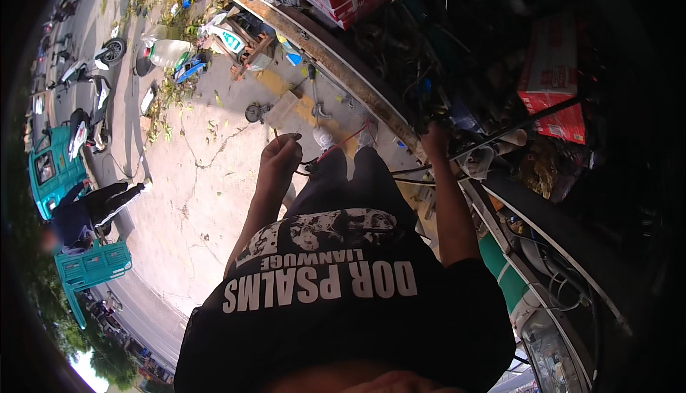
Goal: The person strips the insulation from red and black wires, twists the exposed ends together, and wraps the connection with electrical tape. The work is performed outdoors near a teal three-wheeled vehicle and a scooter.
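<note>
My left hand (281,156) is closed in front of my left thigh, its fingers pinched round a thin cable. One short end sticks up above the fist. On the other side a dark loop of the cable (309,167) hangs out by my leg, and a thin red wire (348,138) runs from near it toward my shoes. My right hand (434,141) reaches over the rusty metal edge (371,94) into a dark, cluttered space on the right. Shadow hides its fingers and whatever they touch.
Red cartons (553,78) sit amid the dark clutter. A caster wheel (254,112) and a hammer-like tool (319,110) lie on the concrete. Further left, a person (80,214) is by a teal three-wheeler (56,166). A large clear jug (170,53) stands among leaves.
</note>
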`<move>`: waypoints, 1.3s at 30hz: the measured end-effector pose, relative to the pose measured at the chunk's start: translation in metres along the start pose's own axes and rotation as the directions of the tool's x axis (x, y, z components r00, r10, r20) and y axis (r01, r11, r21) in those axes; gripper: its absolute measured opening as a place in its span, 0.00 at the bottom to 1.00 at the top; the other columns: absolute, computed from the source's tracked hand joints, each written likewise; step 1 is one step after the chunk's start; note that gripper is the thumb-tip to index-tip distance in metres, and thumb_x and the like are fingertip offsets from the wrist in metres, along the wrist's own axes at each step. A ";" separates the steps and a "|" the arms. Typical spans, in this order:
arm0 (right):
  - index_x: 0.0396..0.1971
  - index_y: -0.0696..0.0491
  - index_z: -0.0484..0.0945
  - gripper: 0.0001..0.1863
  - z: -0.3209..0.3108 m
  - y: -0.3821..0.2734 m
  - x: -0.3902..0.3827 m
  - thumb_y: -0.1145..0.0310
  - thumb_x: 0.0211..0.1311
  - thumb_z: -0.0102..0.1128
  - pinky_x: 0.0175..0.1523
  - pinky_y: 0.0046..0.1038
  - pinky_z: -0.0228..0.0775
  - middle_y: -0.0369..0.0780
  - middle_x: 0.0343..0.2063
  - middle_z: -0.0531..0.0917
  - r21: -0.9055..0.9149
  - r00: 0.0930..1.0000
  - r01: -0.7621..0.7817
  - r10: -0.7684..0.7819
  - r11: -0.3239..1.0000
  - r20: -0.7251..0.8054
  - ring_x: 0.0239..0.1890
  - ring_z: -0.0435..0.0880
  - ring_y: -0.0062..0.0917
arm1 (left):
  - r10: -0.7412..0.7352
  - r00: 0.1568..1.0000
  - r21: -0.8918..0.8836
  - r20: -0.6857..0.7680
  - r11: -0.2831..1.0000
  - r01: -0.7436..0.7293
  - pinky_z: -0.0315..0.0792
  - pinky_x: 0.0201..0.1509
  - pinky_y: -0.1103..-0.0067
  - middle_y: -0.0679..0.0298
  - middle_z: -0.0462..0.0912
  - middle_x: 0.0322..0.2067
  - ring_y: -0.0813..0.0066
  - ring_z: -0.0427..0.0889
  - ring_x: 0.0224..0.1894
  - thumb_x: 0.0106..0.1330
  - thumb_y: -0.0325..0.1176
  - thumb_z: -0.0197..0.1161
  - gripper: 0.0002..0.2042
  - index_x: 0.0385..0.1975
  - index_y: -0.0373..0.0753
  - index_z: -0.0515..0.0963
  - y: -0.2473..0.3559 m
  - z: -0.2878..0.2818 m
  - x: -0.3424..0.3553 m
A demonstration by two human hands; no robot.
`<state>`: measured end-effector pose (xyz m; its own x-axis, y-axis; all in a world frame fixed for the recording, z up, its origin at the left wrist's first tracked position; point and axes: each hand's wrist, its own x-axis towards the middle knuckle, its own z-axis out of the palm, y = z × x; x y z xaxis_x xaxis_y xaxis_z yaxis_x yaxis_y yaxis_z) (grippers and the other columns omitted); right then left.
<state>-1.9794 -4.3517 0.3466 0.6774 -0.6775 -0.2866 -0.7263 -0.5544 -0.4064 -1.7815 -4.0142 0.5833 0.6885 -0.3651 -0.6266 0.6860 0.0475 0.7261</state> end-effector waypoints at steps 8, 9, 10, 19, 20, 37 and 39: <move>0.43 0.56 0.73 0.19 -0.063 -0.029 -0.022 0.74 0.47 0.59 0.48 0.37 0.69 0.49 0.40 0.78 0.271 0.978 -0.088 0.031 0.959 0.207 0.46 0.78 0.41 | 0.015 0.998 -0.102 0.059 0.995 -0.009 0.61 0.24 0.89 0.70 0.74 0.23 0.85 0.68 0.20 0.66 0.30 0.56 0.08 0.40 0.33 0.74 0.001 -0.005 0.015; 0.47 0.56 0.71 0.21 -0.083 -0.046 -0.028 0.75 0.49 0.58 0.47 0.36 0.69 0.47 0.40 0.78 0.390 0.988 -0.037 -0.025 0.920 0.153 0.45 0.78 0.38 | 0.004 1.000 -0.088 0.020 0.996 -0.002 0.61 0.24 0.89 0.70 0.74 0.23 0.85 0.68 0.21 0.66 0.30 0.56 0.08 0.41 0.33 0.75 0.002 -0.008 0.013; 0.50 0.55 0.69 0.23 -0.102 -0.073 -0.035 0.77 0.51 0.58 0.47 0.34 0.69 0.46 0.40 0.78 0.502 0.993 0.018 -0.073 0.865 0.091 0.45 0.78 0.36 | -0.004 1.000 -0.074 -0.016 0.997 0.003 0.61 0.24 0.89 0.70 0.74 0.23 0.85 0.68 0.21 0.66 0.30 0.57 0.09 0.41 0.33 0.75 0.005 -0.008 0.012; 0.53 0.53 0.70 0.25 -0.143 -0.206 -0.055 0.72 0.54 0.66 0.35 0.19 0.64 0.31 0.25 0.71 0.701 0.810 0.183 -0.510 0.690 0.290 0.29 0.71 0.13 | 0.047 0.997 -0.065 -0.055 0.997 -0.051 0.62 0.26 0.89 0.70 0.75 0.25 0.86 0.69 0.23 0.64 0.31 0.59 0.05 0.35 0.37 0.73 0.025 -0.012 0.002; 0.52 0.53 0.71 0.24 -0.141 -0.221 -0.059 0.70 0.54 0.66 0.35 0.19 0.64 0.31 0.26 0.71 0.699 0.784 0.165 -0.522 0.696 0.336 0.29 0.70 0.14 | 0.055 0.994 -0.076 -0.092 0.995 -0.062 0.62 0.26 0.88 0.69 0.76 0.26 0.87 0.69 0.23 0.65 0.31 0.58 0.05 0.34 0.38 0.73 0.028 -0.007 0.000; 0.51 0.56 0.69 0.30 -0.102 -0.319 -0.071 0.60 0.50 0.69 0.39 0.30 0.66 0.43 0.33 0.71 0.639 0.602 0.434 -0.732 0.635 0.319 0.32 0.71 0.30 | 0.217 0.960 -0.028 -0.176 0.974 -0.225 0.67 0.29 0.86 0.66 0.81 0.25 0.85 0.75 0.25 0.59 0.29 0.63 0.04 0.30 0.36 0.78 0.046 -0.025 -0.009; 0.53 0.54 0.68 0.31 -0.104 -0.323 -0.072 0.60 0.50 0.69 0.40 0.30 0.66 0.43 0.34 0.70 0.626 0.590 0.444 -0.735 0.641 0.334 0.33 0.72 0.31 | 0.249 0.950 0.017 -0.188 0.968 -0.250 0.67 0.29 0.86 0.66 0.81 0.25 0.85 0.75 0.25 0.59 0.28 0.63 0.03 0.30 0.37 0.78 0.047 -0.023 -0.007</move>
<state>-1.8059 -4.1744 0.5886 0.9725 0.1693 -0.1600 -0.0916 -0.3535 -0.9310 -1.7481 -3.9877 0.6153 0.8689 -0.1608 -0.4681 0.4880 0.1210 0.8644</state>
